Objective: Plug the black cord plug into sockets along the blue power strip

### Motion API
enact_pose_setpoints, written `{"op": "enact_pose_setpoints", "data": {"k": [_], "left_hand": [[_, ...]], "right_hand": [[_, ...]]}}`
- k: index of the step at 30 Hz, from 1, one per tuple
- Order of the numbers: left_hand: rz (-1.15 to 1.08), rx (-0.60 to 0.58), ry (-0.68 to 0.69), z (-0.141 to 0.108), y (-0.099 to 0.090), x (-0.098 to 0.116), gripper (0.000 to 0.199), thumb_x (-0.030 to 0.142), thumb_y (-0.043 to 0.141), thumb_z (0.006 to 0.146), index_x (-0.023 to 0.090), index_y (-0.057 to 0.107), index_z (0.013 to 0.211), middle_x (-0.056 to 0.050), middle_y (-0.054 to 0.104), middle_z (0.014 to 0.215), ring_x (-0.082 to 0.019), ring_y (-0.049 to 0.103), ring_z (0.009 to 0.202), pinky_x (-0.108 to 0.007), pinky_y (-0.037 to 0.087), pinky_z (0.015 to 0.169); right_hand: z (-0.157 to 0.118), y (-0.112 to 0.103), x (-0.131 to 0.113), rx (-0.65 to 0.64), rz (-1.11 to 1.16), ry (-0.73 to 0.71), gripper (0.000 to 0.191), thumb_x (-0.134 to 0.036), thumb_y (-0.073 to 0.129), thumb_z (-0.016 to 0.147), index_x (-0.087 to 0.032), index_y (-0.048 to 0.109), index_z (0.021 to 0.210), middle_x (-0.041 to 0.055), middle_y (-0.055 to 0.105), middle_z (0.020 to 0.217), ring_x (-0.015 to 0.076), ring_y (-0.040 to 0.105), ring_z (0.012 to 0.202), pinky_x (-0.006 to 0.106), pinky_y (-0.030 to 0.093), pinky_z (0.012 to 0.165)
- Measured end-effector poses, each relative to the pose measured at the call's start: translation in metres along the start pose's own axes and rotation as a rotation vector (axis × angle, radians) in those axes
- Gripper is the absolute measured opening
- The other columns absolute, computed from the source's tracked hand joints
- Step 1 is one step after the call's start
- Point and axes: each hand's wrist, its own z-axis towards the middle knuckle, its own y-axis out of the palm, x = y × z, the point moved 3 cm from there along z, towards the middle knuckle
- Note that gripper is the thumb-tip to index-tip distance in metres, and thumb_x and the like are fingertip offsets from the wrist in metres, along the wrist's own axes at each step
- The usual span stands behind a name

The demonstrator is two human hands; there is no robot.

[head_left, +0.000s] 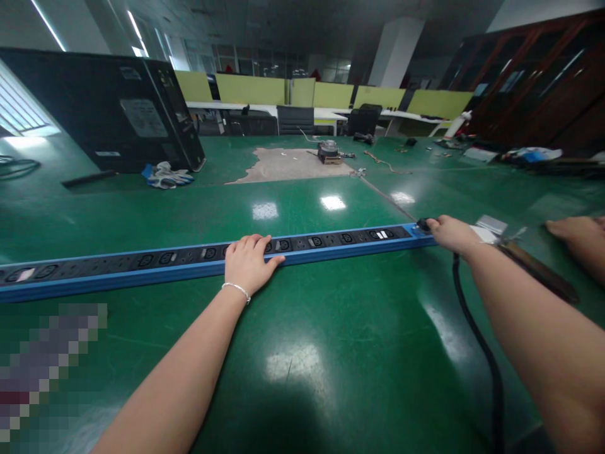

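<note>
A long blue power strip (302, 256) with a black face of several sockets lies across the green tabletop. My left hand (248, 261), with a thin bracelet at the wrist, grips it near the middle, fingers over the top and thumb along the front side. At the strip's right end, my right hand (451, 234) is closed on the black end fitting of a thick power cord (477, 337). The cord drops from beneath that hand and curves toward the front edge. My fingers partly hide the joint between fitting and strip.
Another person's hand (574, 233) rests at the right, near a brown-handled tool (539, 271). Toward the back stand a black computer case (137, 113), work gloves (166, 175) and a small round device (328, 150) on a bare patch. Clutter (534, 154) lies far right.
</note>
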Motion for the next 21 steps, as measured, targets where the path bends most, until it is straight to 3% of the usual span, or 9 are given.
{"op": "enact_pose_setpoints", "data": {"k": [9,21], "left_hand": [[0.006,0.018,0.014,-0.001,0.001,0.000,0.055,0.060,0.043,0.082,0.024,0.053,0.123,-0.009,0.057,0.125,-0.027,0.046,0.119,-0.044,0.030,0.098],[0.032,0.014,0.020,0.000,0.000,0.001,0.055,0.058,0.044,0.083,0.022,0.054,0.123,-0.009,0.057,0.126,-0.027,0.047,0.118,-0.042,0.032,0.096]], "right_hand": [[0.013,0.009,0.000,-0.021,-0.037,-0.025,0.045,-0.042,0.026,0.093,-0.010,0.053,0.108,0.0257,0.057,0.117,0.0308,0.054,0.106,0.033,0.038,0.074],[0.016,0.017,-0.008,-0.061,-0.104,-0.052,0.047,-0.041,0.026,0.093,-0.007,0.052,0.113,0.0253,0.056,0.119,0.0307,0.055,0.108,0.034,0.040,0.082]]}}
